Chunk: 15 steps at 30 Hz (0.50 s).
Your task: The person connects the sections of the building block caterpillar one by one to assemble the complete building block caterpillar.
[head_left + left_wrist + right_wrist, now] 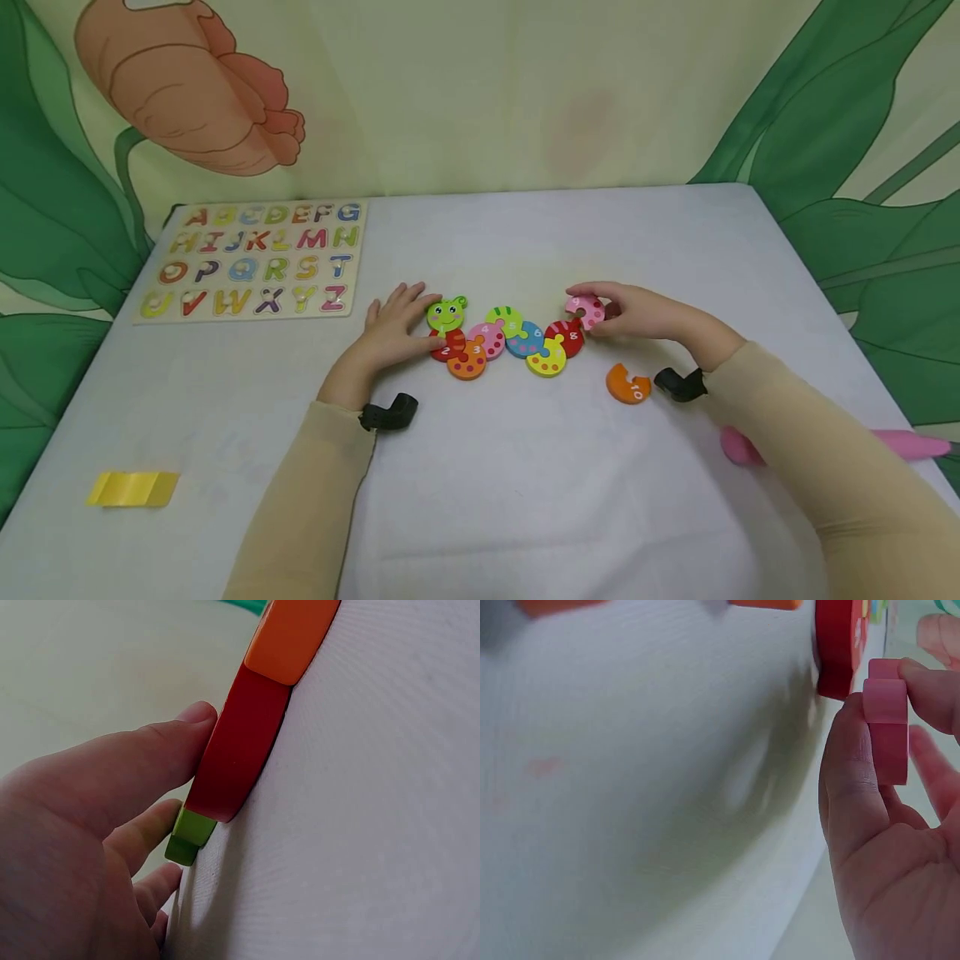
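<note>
A chain of joined caterpillar puzzle pieces lies on the white table, from the green smiling head to the red piece numbered 8. At its left end my left hand is spread, its thumb resting on the red piece numbered 2 and a finger touching the head. My right hand pinches a pink dotted puzzle piece between thumb and fingers, just off the table beside piece 8. An orange piece numbered 10 lies loose, nearer me than the right hand.
An alphabet puzzle board lies at the back left. A folded yellow strip sits at the front left. On the right, a pink object is partly covered by my right sleeve. A printed cloth backdrop rises behind the table.
</note>
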Each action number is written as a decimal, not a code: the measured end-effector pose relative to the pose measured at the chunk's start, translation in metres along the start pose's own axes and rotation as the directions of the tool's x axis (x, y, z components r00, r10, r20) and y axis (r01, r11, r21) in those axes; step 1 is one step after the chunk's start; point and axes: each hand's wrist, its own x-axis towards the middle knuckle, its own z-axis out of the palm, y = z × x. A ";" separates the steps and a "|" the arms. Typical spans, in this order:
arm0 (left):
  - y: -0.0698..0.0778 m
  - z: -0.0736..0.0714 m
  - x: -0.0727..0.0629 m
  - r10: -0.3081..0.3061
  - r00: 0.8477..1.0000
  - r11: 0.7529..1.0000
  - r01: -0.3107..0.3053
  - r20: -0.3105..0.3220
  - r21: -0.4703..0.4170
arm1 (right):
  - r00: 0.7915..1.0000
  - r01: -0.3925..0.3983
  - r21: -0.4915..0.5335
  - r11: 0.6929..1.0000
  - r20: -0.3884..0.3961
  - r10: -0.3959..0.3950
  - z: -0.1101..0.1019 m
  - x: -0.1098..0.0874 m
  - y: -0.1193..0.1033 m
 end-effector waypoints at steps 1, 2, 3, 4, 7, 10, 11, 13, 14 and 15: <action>0.000 0.000 0.000 0.001 1.000 1.000 -0.001 -0.001 0.000 | 1.000 -0.002 0.000 1.000 0.002 0.002 0.000 0.001 0.001; 0.000 0.000 0.000 0.003 1.000 1.000 -0.003 -0.002 -0.001 | 1.000 -0.002 0.003 1.000 0.005 0.002 0.001 0.001 0.002; 0.000 0.000 -0.001 0.005 1.000 1.000 -0.005 -0.003 -0.003 | 1.000 -0.001 0.005 1.000 0.005 0.001 0.001 0.002 0.003; 0.000 0.000 -0.001 0.007 1.000 1.000 -0.007 -0.004 -0.005 | 1.000 0.001 0.005 1.000 0.008 -0.001 0.002 0.002 0.003; 0.000 0.000 -0.001 0.009 1.000 1.000 -0.009 -0.005 -0.010 | 1.000 0.006 0.002 1.000 0.016 -0.006 0.003 0.004 0.004; 0.000 0.000 -0.001 0.004 1.000 1.000 -0.004 -0.004 -0.008 | 1.000 0.010 0.005 1.000 0.023 -0.010 0.003 0.005 0.006; 0.000 0.000 -0.001 0.002 1.000 1.000 -0.002 -0.003 -0.007 | 1.000 0.009 0.003 1.000 0.023 -0.010 0.003 0.006 0.006; -0.001 0.001 0.000 -0.002 1.000 1.000 0.002 -0.002 -0.005 | 1.000 0.012 -0.002 1.000 0.022 -0.012 0.004 0.007 0.007; -0.001 0.001 0.000 -0.003 1.000 1.000 0.003 -0.001 -0.003 | 1.000 0.019 -0.011 1.000 0.016 -0.018 0.004 0.007 0.008; -0.001 0.001 0.000 -0.004 1.000 1.000 0.004 -0.001 -0.002 | 1.000 0.027 -0.022 0.999 0.011 -0.027 0.004 0.007 0.009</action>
